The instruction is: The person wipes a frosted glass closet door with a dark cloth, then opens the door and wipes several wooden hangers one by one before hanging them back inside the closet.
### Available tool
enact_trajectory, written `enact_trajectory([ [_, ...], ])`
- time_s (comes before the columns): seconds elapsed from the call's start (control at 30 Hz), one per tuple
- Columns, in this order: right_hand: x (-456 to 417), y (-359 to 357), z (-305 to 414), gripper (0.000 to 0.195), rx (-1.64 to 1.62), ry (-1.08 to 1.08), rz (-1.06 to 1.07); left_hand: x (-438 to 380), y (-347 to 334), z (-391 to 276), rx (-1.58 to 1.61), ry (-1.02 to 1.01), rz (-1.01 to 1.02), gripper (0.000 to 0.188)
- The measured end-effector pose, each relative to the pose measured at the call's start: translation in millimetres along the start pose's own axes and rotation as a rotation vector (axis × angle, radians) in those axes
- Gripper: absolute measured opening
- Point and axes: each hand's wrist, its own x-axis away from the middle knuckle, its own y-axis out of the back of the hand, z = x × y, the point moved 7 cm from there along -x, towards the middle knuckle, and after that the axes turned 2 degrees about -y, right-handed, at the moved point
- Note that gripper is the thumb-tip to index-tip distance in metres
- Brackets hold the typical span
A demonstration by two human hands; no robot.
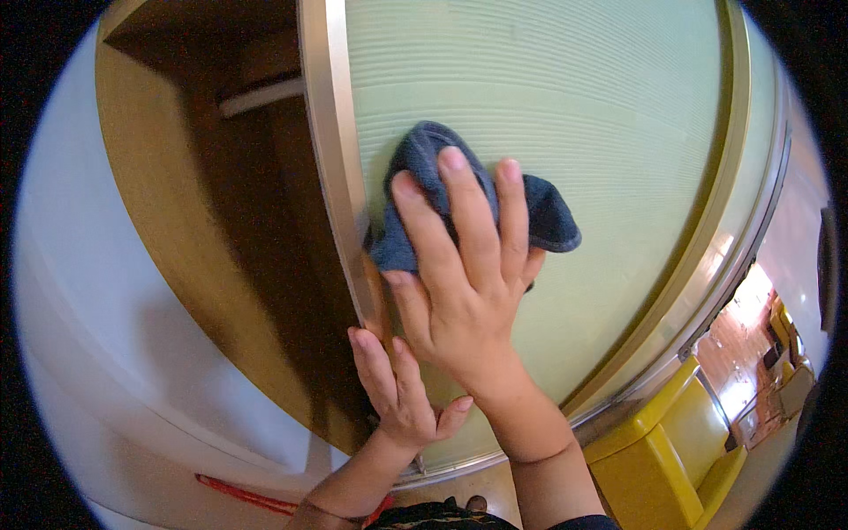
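A dark blue-grey cloth (553, 215) lies bunched against a pale green, ribbed sliding door panel (596, 132). My right hand (464, 265) presses the cloth flat to the panel with its fingers spread, close to the door's metal edge frame (338, 159). Below and to the left, my left hand (404, 397) rests at the lower part of that frame, its fingers along the edge and its thumb out to the right. No object shows in the left hand.
Left of the frame is an open, dark wardrobe interior with a rail (262, 98). A white wall (73, 232) borders it. At the lower right stands a yellow chair (652, 457) beside a shiny wooden floor (735, 344). A red item (245, 493) lies at the lower left.
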Motion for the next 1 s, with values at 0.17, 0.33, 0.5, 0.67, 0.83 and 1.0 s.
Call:
enact_trajectory([
  [0.17, 13.0, 8.3, -47.3, 0.048, 0.168, -0.117, -0.035, -2.6, -0.9, 1.7, -0.040, 0.004, 0.000, 0.085],
  [0.33, 19.0, 23.0, -90.1, 0.049, 0.143, -0.276, -0.229, 0.0, -3.8, 2.3, -0.062, 0.013, -0.006, 0.085],
  [0.5, 24.6, 9.8, -51.8, 0.052, 0.125, -0.230, -0.101, 1.2, -3.3, 0.9, -0.198, 0.035, 0.017, 0.081],
  [0.67, 35.4, -3.5, -10.7, 0.043, 0.046, -0.062, 0.018, -1.4, 9.3, -18.6, 0.039, -0.082, -0.111, 0.064],
  [0.83, 25.3, 6.1, -26.7, 0.040, 0.093, 0.028, -0.023, -9.2, -26.0, -31.8, -0.031, -0.200, 0.058, 0.084],
  [1.0, 11.3, 25.3, -85.5, 0.056, 0.062, -0.138, -0.043, -15.3, -40.0, -19.6, -0.125, 0.015, 0.162, 0.092],
])
